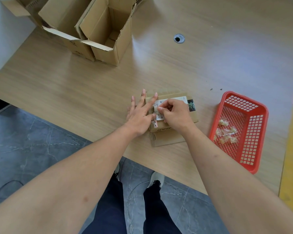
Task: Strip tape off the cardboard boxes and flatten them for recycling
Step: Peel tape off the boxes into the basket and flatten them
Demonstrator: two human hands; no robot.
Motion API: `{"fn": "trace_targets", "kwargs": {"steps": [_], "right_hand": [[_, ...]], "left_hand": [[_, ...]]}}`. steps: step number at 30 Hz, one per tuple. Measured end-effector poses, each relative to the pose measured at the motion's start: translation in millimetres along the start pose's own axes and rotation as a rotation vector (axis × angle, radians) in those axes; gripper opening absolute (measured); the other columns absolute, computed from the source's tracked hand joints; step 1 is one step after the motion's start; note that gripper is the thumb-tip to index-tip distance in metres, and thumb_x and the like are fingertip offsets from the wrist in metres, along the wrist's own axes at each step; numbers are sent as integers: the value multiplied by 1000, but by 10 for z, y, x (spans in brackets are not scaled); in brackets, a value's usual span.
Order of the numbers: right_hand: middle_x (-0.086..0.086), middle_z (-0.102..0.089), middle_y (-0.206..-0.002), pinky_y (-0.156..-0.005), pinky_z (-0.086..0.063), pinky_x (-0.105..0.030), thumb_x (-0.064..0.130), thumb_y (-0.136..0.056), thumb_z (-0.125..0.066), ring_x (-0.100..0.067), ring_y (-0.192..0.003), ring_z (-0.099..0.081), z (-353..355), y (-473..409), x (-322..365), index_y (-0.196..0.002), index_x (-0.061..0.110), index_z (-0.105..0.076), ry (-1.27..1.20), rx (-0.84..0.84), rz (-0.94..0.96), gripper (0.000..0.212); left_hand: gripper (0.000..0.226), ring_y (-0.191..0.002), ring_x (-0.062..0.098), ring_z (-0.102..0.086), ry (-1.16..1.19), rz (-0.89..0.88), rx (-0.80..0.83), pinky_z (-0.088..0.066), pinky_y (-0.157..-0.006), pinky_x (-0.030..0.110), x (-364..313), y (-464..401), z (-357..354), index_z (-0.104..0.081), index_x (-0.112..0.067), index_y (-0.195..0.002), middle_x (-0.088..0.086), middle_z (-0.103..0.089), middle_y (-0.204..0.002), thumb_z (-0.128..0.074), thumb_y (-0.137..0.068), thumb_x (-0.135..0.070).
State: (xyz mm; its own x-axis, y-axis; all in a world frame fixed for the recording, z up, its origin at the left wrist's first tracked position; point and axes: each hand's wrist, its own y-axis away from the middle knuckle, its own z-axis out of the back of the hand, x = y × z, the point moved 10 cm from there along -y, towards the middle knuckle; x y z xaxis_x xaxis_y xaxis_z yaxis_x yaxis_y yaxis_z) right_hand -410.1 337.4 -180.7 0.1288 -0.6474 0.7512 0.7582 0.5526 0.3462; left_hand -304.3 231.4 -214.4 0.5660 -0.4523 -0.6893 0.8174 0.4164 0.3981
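Cardboard box (189, 115), hands picking at its label (161, 103).
Right hand (175, 114) fingers curled, thumb and forefinger pinching the label edge/tape on the box top; left hand (140, 114) fingers straight and spread, pressing box's left side. Box sits near the table (193, 68) front edge. Red basket (259, 105) to the right holds crumpled tape bits (226, 132). Open boxes (98, 31) well apart, far left.
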Motion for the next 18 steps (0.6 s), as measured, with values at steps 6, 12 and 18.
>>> {"fn": "trace_targets", "kwargs": {"steps": [6, 12, 18], "right_hand": [[5, -71, -72, -73, -59, -38, 18, -88, -77, -17, -66, -67, 58, 32, -36, -80, 22, -74, -50, -70, -3, 10], [13, -69, -77, -73, -45, -19, 19, -89, -77, 1, -70, -59, 148, 51, 21, -86, 17, -78, 38, -134, 61, 3], [8, -72, -76, -68, -48, -17, 24, -86, -82, -3, -66, -59, 83, 42, 64, -85, 21, -79, 16, -51, 115, 4]], "left_hand": [[72, -152, 27, 25, 72, 8, -10, 8, -123, 59, 38, 5, -32, -9, -72, -145, -22, 15, -166, -51, -102, -34], [70, -152, 27, 24, 74, 21, -1, 7, -123, 59, 38, 10, -59, -8, -71, -146, -20, 15, -167, -49, -102, -34], [51, -153, 25, 23, 144, 19, 6, 8, -124, 54, 54, -3, -62, -15, -69, -147, -16, 9, -168, -36, -103, -57]]}}
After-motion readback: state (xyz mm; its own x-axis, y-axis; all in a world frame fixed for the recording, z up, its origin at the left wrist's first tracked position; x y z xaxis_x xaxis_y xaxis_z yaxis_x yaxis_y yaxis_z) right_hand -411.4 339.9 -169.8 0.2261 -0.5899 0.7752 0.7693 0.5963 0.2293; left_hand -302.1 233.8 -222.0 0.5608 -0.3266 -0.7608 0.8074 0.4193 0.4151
